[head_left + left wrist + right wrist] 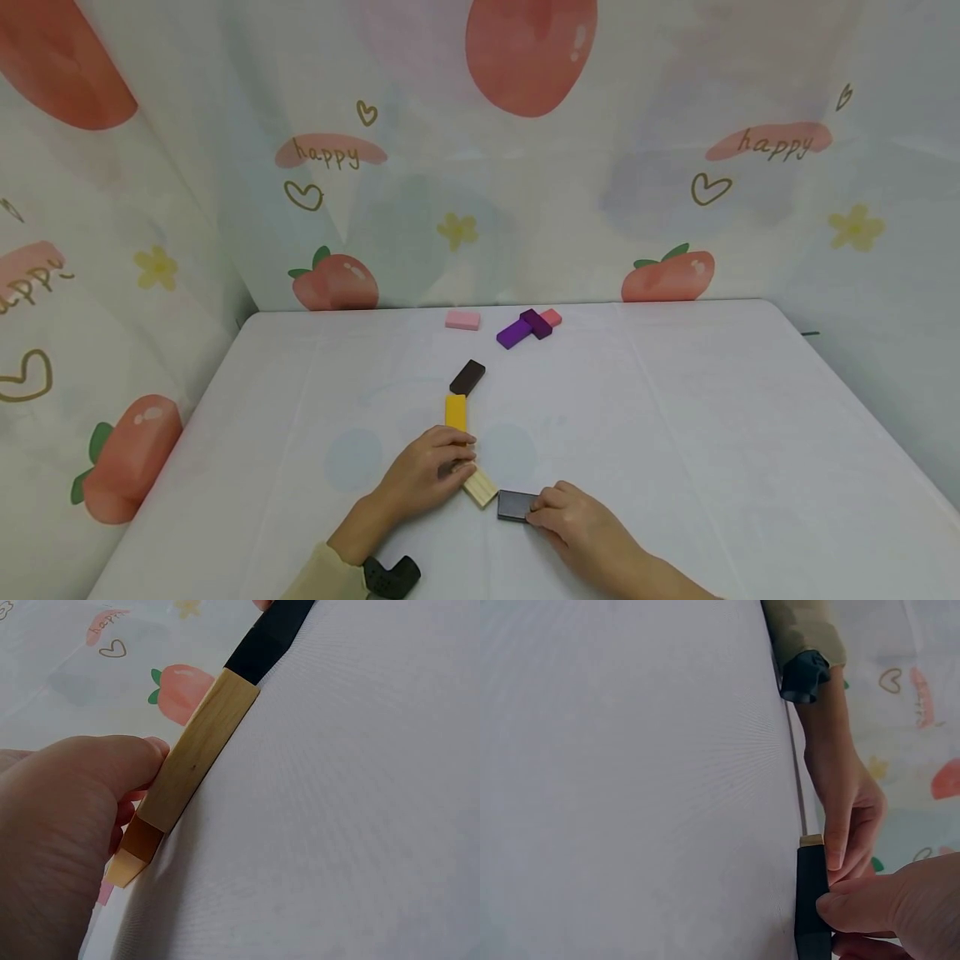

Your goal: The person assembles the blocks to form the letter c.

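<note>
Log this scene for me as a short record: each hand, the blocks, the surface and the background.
Left hand: thumb on the light wood block; full grip unclear
Right hand: pinches the dark grey block
Gap between those two: touching or nearly so
Farther out: yellow block, then dark brown block
Near far edge: pink block; to its right, violet block, dark purple block and coral block clustered
Surface: white-covered table
Background: sheet printed with fruit, hearts, flowers and "happy"

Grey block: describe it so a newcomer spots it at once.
On the white table, find the right hand in the head view's lower half. It pinches one end of the grey block, whose colour sets it apart from the pale wooden block at its left.
</note>
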`<state>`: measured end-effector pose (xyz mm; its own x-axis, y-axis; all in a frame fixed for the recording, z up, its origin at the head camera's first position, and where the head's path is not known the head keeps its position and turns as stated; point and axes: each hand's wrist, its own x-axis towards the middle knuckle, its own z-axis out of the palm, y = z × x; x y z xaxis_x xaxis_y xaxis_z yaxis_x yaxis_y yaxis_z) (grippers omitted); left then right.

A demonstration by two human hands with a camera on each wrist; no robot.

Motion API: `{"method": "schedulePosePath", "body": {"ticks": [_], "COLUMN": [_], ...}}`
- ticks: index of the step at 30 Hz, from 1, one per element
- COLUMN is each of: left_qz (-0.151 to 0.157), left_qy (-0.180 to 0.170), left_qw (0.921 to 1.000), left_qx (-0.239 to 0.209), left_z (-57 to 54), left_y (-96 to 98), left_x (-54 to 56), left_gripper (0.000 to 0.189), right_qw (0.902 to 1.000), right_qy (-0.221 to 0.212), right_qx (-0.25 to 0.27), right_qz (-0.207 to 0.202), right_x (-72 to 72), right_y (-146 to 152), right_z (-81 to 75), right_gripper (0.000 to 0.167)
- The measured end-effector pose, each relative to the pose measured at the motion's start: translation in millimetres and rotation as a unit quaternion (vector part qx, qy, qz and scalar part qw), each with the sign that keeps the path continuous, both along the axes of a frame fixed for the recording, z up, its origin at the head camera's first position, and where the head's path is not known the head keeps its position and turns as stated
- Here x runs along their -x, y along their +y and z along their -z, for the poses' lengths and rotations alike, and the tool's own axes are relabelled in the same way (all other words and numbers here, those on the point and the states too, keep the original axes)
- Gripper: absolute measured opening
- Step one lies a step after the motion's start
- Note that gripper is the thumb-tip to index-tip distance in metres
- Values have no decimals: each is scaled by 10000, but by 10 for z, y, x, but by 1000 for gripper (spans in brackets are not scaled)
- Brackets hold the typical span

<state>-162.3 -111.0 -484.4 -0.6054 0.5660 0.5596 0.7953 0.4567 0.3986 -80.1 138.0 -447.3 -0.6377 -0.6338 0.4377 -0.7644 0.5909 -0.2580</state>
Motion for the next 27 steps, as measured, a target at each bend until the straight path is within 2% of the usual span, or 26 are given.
{"method": "schedulePosePath", "body": {"ticks": [16,27], "left_qz": [-64,-37], "left_qy": [-199,-103], "left_qw": [9998,9999], "left_qx": [35,16], "left_z": [-12,-30], "left_y": [-1,4], "left_x": [-12,-19], "left_gripper": [14,14], "right_qw": [9997,9998], "right_qy": [139,107], "right_qx": [168,158], "right_qz": [-102,-57], "right_x": [-6,-13], "right_y": [-14,-26], "right_z": [10,10], "right_gripper": [19,20]}}
